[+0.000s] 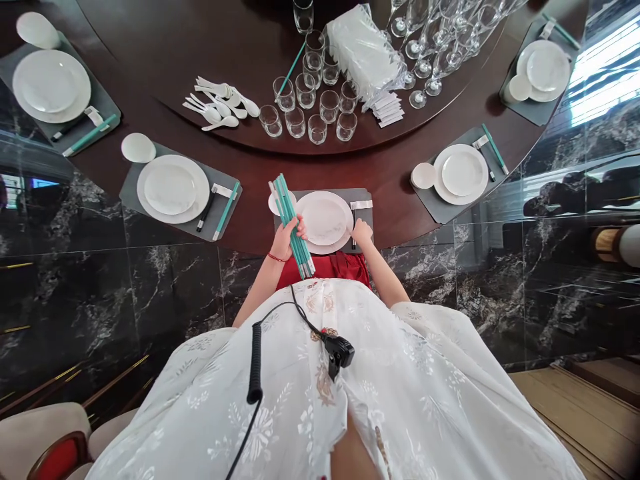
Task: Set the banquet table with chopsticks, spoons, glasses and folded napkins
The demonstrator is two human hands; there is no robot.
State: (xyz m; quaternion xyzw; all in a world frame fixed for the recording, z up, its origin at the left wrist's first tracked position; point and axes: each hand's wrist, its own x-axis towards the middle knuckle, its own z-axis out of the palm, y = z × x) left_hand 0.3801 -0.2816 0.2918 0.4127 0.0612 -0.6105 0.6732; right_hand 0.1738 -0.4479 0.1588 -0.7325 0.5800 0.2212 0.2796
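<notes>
My left hand is closed around a bundle of teal-sleeved chopsticks with whitish ends, held slanting over the left side of the nearest place setting. Two stacked white plates lie on its grey placemat, and a white bowl is partly covered by the bundle. At the right rim of the plates, my right hand has curled fingers on a pair of black chopsticks. Just above those fingers sits a white chopstick rest. The fingertips are partly hidden.
Place settings flank me, with plates at left and plates at right. The raised turntable carries white spoons, several tumblers, a plastic-wrapped white pack, small white packets and stemmed glasses.
</notes>
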